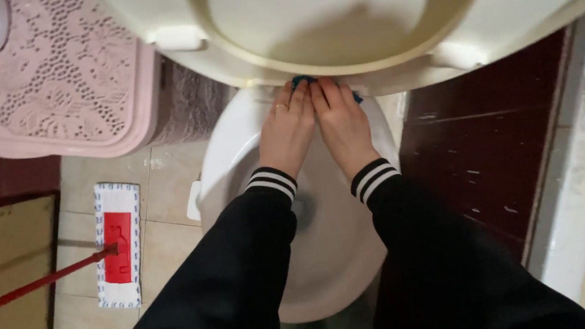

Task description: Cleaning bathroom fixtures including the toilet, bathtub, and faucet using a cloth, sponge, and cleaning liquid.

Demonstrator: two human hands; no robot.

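both hands, left hand (287,133) and right hand (342,127), press flat on a blue cloth (303,81) under their fingertips

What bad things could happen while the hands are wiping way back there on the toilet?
The raised seat leans right above both hands; if bumped, it might drop onto the left hand and right hand.
The blue cloth is mostly hidden under the fingers at the back of the bowl; it could slip into it.
The mop lies on the floor nearby, so stepping back could mean tripping.
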